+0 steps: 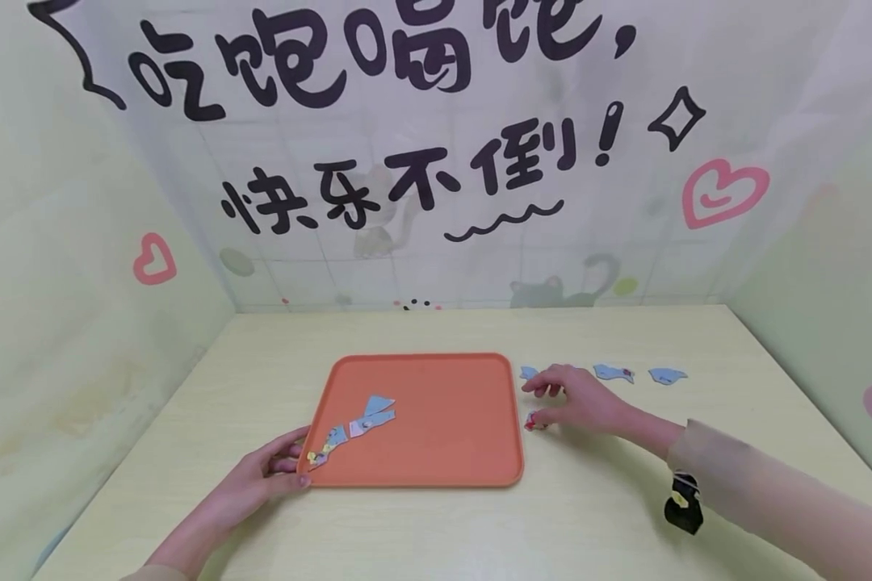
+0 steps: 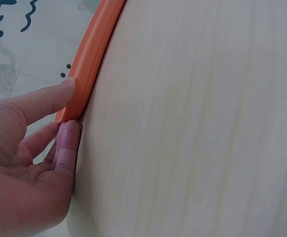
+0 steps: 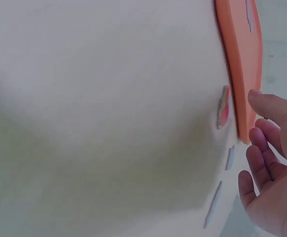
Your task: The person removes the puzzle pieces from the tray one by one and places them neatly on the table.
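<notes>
At the near left corner of the orange tray (image 1: 436, 428), my left hand (image 1: 262, 476) grips the rim. In the left wrist view its thumb (image 2: 50, 101) lies on the tray edge (image 2: 91, 59), with the fingers bent against the outer side. Just past the tray's right edge, my right hand (image 1: 577, 399) hovers with thumb and fingers apart, nothing between them. Below its thumb lies a small red-and-blue puzzle piece (image 1: 530, 420), seen edge-on in the right wrist view. Inside the tray, light blue puzzle pieces (image 1: 372, 424) and a yellow-marked piece (image 1: 318, 457) form a slanting row.
Behind the right hand lie more blue puzzle pieces, among them a long one (image 1: 614, 373) and a pointed one (image 1: 667, 376); the hand partly hides another. A black item (image 1: 684, 504) hangs at the right sleeve. Printed cloth walls (image 1: 436, 266) enclose the pale wooden table (image 1: 589, 524).
</notes>
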